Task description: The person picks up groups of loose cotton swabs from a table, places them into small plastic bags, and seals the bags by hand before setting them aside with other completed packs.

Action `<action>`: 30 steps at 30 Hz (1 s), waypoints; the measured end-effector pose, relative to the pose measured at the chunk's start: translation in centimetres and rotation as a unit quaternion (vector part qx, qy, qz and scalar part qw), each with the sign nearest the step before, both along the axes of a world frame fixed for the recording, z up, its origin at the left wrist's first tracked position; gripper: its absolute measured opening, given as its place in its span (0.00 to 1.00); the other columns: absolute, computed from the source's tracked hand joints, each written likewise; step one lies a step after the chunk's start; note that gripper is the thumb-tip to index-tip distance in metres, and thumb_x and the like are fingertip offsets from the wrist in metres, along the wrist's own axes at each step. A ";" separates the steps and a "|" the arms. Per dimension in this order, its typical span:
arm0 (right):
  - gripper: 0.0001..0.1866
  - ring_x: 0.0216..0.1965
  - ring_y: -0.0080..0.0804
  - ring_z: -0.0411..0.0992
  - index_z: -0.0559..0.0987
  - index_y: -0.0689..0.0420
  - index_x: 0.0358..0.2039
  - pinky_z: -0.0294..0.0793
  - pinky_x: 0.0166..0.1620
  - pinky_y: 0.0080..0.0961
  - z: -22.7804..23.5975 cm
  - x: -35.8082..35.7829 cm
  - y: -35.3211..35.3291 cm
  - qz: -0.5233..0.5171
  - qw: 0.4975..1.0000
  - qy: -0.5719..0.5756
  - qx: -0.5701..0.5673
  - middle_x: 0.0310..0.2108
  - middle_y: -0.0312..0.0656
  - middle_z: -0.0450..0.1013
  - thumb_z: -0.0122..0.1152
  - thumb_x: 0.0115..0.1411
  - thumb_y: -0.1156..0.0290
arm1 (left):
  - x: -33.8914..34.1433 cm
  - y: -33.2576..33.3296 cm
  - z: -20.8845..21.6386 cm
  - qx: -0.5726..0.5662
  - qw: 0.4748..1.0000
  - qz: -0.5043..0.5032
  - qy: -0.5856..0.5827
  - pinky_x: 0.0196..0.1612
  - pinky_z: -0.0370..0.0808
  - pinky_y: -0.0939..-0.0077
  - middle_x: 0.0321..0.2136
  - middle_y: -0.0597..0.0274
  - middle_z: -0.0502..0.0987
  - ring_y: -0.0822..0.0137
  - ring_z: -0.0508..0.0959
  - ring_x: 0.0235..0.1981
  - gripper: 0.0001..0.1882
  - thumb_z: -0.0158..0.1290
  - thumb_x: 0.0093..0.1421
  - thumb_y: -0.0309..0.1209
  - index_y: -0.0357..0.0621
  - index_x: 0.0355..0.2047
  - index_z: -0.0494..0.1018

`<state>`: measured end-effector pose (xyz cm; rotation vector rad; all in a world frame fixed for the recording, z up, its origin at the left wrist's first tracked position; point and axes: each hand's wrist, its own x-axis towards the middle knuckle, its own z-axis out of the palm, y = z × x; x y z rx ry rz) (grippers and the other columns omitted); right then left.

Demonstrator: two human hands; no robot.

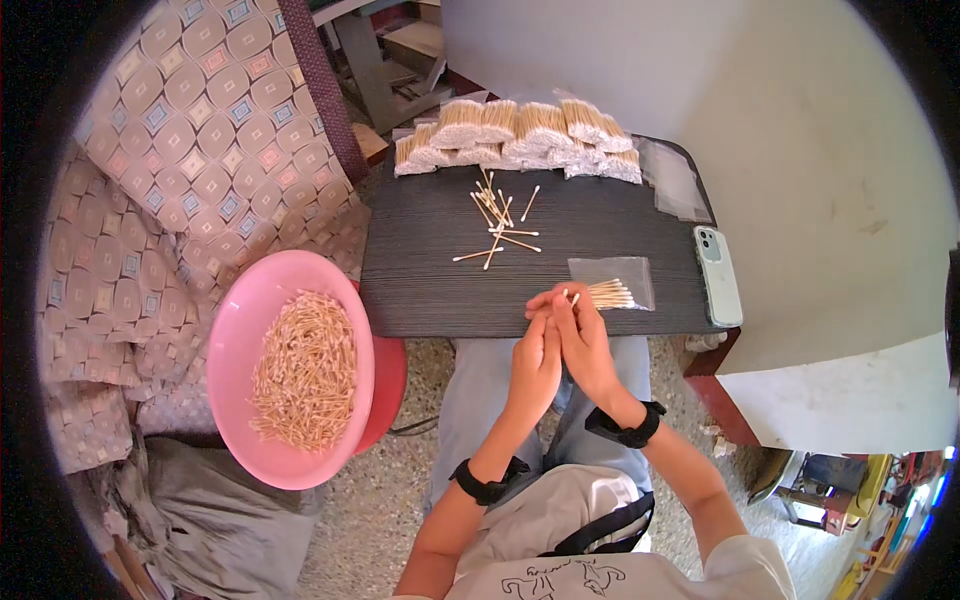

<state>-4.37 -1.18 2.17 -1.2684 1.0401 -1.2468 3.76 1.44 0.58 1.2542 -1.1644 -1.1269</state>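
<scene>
My left hand (537,362) and my right hand (588,350) are pressed together at the near edge of the black table, fingers closed. White tips of cotton swabs (570,297) poke out between the fingers; the rest of these swabs is hidden in the hands. Just right of the fingers, a small bunch of cotton swabs (611,294) lies on a clear plastic bag (642,272). Loose cotton swabs (497,215) are strewn across the middle of the table. To the left, a pink basin (240,350) holds a large heap of cotton swabs (305,375).
Filled bags of swabs (520,135) are stacked along the far edge of the table (420,285). Flat clear bags (675,180) lie at the far right corner. A phone (718,278) rests on the right edge. Patterned fabric (200,110) covers furniture on the left; a wall (820,200) rises on the right.
</scene>
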 end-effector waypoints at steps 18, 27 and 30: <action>0.71 0.64 0.63 0.37 0.40 0.77 0.60 0.39 0.63 0.50 -0.9 6.4 -12.7 0.072 0.734 0.674 0.034 0.62 0.68 0.39 0.65 0.36 0.33 | 11.1 -9.1 -2.1 -0.124 0.918 0.188 -0.327 0.26 0.65 0.52 0.20 0.40 0.72 0.41 0.73 0.24 0.15 0.37 0.64 0.35 0.38 0.29 0.68; 0.51 0.56 0.55 0.55 0.53 0.72 0.58 0.55 0.57 0.46 -4.3 7.9 -16.5 -0.133 0.790 0.568 -0.186 0.54 0.60 0.57 0.64 0.46 0.47 | 10.4 -9.5 -1.5 -0.081 0.948 0.148 -0.271 0.27 0.66 0.52 0.20 0.44 0.73 0.42 0.74 0.24 0.15 0.37 0.64 0.37 0.41 0.30 0.69; 0.40 0.49 0.47 0.61 0.61 0.69 0.53 0.63 0.52 0.38 -3.2 8.8 -16.3 -0.154 0.785 0.579 -0.154 0.46 0.52 0.62 0.64 0.48 0.53 | 11.1 -9.1 -1.7 -0.085 0.944 0.157 -0.278 0.27 0.66 0.52 0.19 0.44 0.73 0.42 0.73 0.23 0.15 0.37 0.65 0.37 0.41 0.30 0.69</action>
